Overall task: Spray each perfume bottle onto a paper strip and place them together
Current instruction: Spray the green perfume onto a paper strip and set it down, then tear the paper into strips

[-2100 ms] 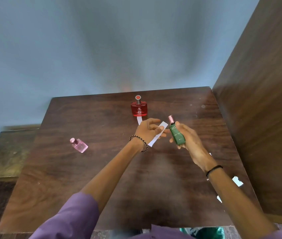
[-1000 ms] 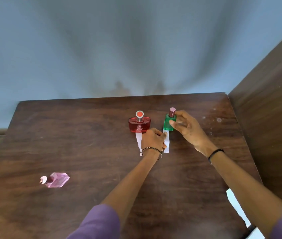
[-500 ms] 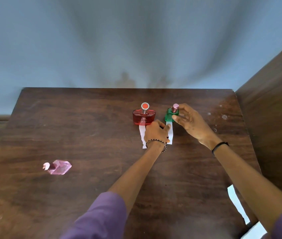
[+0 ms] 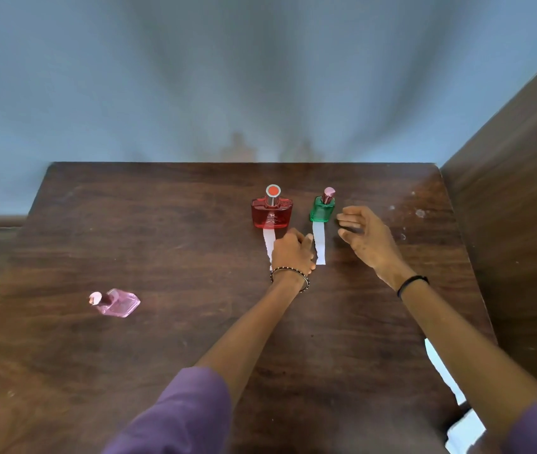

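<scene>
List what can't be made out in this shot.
- Near end of the strip under the red bottle: hidden by the left hand, head view.
- Red bottle's label: too blurred to read.
- White paper at the table's right edge: partly behind the right forearm.

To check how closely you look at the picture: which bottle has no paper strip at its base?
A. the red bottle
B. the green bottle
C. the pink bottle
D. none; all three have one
C: the pink bottle sits alone at the left of the table, while the red bottle and green bottle each have a white strip in front.
</scene>
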Motion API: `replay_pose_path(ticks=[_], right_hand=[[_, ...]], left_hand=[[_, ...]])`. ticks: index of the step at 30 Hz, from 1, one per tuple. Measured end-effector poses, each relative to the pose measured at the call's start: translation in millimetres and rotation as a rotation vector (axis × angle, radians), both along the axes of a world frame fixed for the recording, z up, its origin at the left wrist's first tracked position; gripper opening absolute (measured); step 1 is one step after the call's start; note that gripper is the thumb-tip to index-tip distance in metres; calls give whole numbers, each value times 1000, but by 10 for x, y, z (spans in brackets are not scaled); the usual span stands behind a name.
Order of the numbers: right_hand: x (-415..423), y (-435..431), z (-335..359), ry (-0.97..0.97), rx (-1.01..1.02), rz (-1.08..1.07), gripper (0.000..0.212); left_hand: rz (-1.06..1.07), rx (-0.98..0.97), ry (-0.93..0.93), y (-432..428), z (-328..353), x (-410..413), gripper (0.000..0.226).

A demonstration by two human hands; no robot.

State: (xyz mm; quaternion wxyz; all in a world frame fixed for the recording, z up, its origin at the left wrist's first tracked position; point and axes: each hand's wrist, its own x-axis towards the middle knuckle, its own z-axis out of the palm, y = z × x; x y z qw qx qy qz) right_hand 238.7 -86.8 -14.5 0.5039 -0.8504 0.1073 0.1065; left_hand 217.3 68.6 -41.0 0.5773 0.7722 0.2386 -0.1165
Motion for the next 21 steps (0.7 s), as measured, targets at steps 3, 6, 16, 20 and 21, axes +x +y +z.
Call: replay_pose_path(ticks=[3,6,16,20,21], right_hand=[[-152,2,-28,2,-45,-61,39],[-340,32,-57,14,-59,-83,40],[-928,242,-77,25,-168,-35,26],[-1167,380,-94,25,-167,6,21],[-1218,408,-97,28,-174,22,20]], left_hand=[[-27,22,-1,24,13,-123,27],[-74,79,4,54,37,-265,22],[-249,347,63,301,198,-909,14],[-227,390,77,516,228,-1235,13],[-218,382,77,561,224,-1307,13]])
